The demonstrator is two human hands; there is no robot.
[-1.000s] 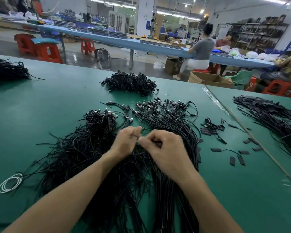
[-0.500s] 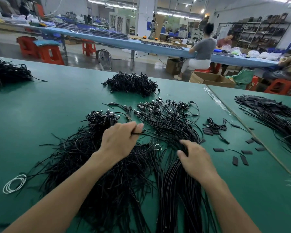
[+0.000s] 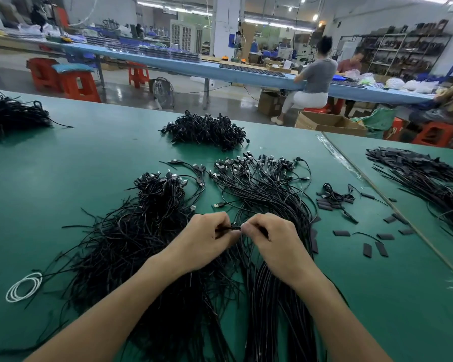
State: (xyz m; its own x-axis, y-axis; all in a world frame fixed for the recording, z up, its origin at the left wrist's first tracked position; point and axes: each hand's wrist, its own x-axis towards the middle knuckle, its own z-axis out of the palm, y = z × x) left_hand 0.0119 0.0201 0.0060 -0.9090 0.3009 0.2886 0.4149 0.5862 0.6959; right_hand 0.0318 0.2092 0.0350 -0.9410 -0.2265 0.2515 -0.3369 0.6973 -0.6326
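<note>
Barely visible between hands (image 3: 203, 240): cable tip (image 3: 232, 227).

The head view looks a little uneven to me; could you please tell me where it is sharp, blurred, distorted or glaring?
In the head view the left hand and right hand, pinching a black cable, are sharp; in the head view the seated person behind is blurred; the head view's wide lens slants the shelving at the right; its ceiling lights are blown out.
</note>
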